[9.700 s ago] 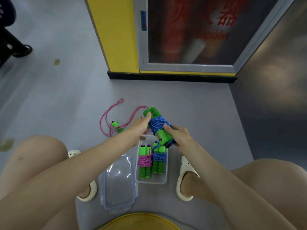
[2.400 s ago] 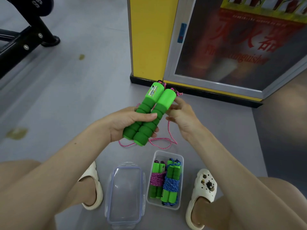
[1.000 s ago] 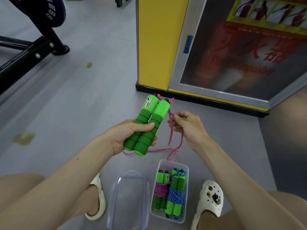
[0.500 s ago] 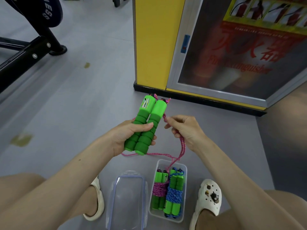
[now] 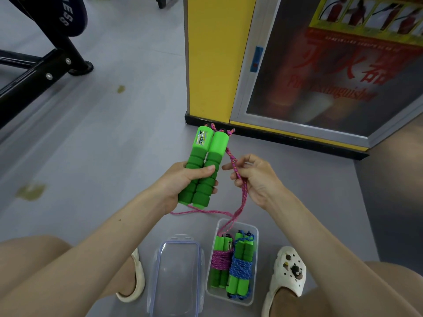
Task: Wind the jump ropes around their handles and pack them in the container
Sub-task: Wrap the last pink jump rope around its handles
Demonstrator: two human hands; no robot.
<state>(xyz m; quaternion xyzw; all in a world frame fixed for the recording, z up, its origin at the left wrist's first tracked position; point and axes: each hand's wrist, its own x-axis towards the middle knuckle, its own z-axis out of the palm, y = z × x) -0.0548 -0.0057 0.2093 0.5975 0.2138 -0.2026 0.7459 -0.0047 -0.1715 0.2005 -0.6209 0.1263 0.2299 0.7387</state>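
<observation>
Your left hand [image 5: 183, 181] grips both green handles [image 5: 204, 165] upright; your right hand [image 5: 254, 179] pinches the pink rope [image 5: 237, 177], its slack trailing into the container [image 5: 254, 266]. Risk: slack snagging the packed ropes, loosening your first wrap.

Pretty sure it's a gym: grey rubbery floor [image 5: 103, 138], a black bolted workout bench frame [image 5: 39, 74] with a dark pad [image 5: 66, 14] at 10 o'clock, a fire extinguisher cabinet [image 5: 320, 72] at 1 o'clock, and jump ropes [image 5: 231, 264] at 6 o'clock.
</observation>
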